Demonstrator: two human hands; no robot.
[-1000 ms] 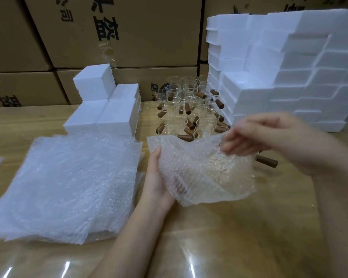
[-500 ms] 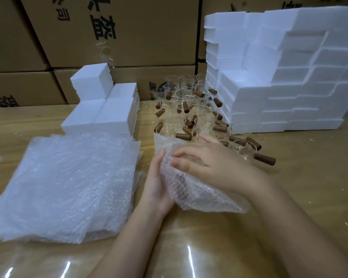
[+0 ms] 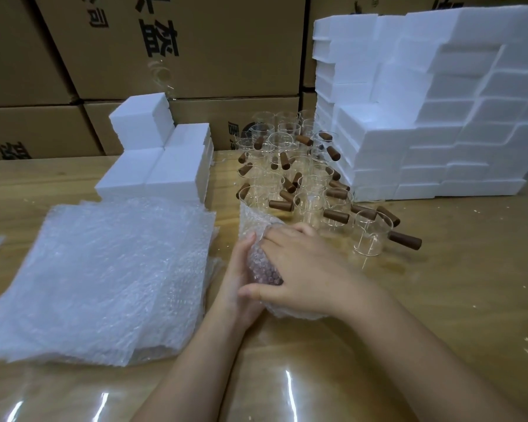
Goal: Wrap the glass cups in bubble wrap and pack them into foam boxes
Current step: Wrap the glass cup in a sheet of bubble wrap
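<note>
Hands, then: what are they doing?

Both grip one bubble-wrap bundle (image 3: 264, 269) at the near middle of the counter (image 3: 439, 300). The left hand (image 3: 240, 281) cups its left side, fingers pointing up along the wrap. The right hand (image 3: 305, 269) lies over the top and right side, fingers curled onto it, thumb reaching across toward the left palm.

Can you see a cup inside?

Not plainly. A brownish patch shows through the wrap between the hands, and a loose flap of wrap sticks up at the far end.

And the other glass cups (image 3: 290, 175)?

Clustered upright just beyond the bundle: clear glass with brown stub handles pointing every way. The nearest cup (image 3: 371, 236) stands to the right of the hands, apart from them.

Where are the boxes?

One small group of foam boxes (image 3: 162, 169) sits left of the cups, and a far bigger stacked wall (image 3: 439, 123) of them rises on the right, close against the cluster.

Anything else?

A thick pile of bubble-wrap sheets (image 3: 104, 278) lies left of the hands, and brown cartons (image 3: 226, 41) with black printing line the back.
</note>
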